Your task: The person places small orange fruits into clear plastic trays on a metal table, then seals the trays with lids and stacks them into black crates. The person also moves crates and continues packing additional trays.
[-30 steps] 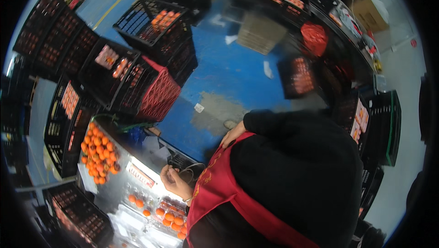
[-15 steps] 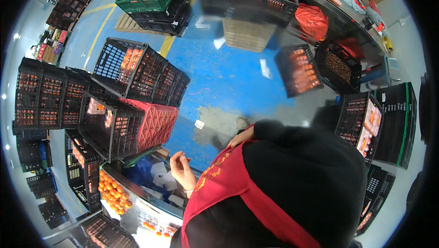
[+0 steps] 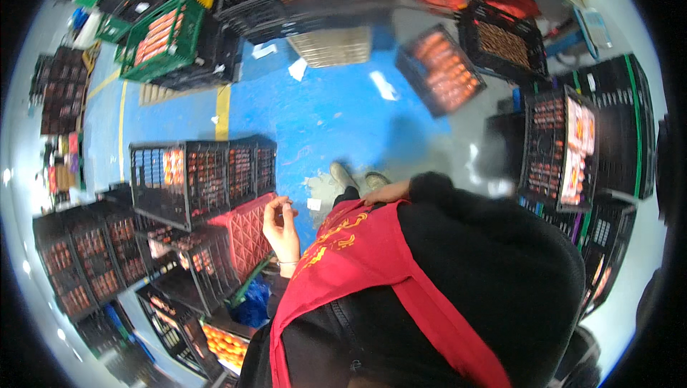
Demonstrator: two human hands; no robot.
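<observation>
My left hand (image 3: 281,232) is raised in front of the red apron (image 3: 358,256), its fingers curled in toward the thumb. Whether something small lies between the fingertips I cannot make out. A thin band circles that wrist. My right hand (image 3: 386,193) rests against the apron's upper edge at my waist, with its fingertips partly hidden. Beyond the left hand lies a red plastic crate (image 3: 247,234) on its side, touching black crates. On the floor ahead, a black crate (image 3: 440,70) holds packs of orange-red fruit.
Black crates (image 3: 204,180) of packed fruit stand at the left. Ahead are a green crate (image 3: 161,34), a cardboard-coloured box (image 3: 333,46) and a crate of small brown items (image 3: 504,45). Stacked crates (image 3: 558,148) line the right. Loose oranges (image 3: 225,346) lie at lower left.
My view has swung toward the left and my body has turned, so the crates ahead sit lower left in view. Both shoes now show. The left hand stays raised; the right stays at the apron.
</observation>
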